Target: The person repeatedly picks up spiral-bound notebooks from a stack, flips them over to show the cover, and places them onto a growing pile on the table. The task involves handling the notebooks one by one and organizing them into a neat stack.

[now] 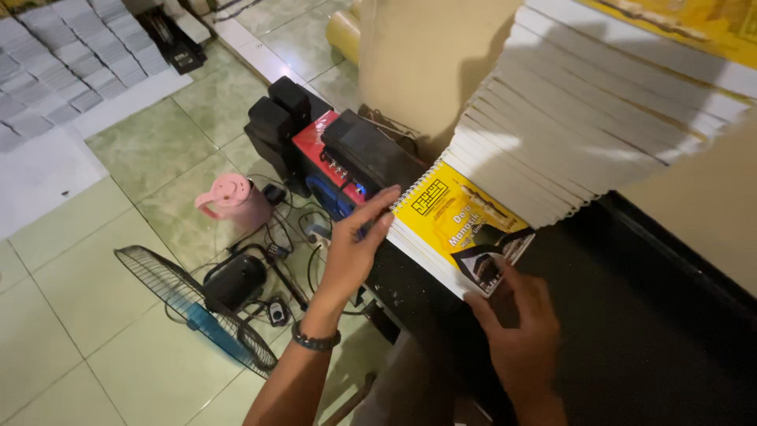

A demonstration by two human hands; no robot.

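Green-tiled floor (150, 150) below, strewn with a pink jug (233, 201), a red-and-black speaker (339, 154) and a fan grille (189, 308); black counter (646, 315) at right. Yellow spiral-bound booklets (461, 229) stacked at the counter edge, under a leaning pile of white-edged copies (576, 110). Left hand (355, 244), fingers spread flat, pressed against the stack's bound side. Right hand (520, 331), fingers loosely open, touched the top cover's near corner, gripping nothing.
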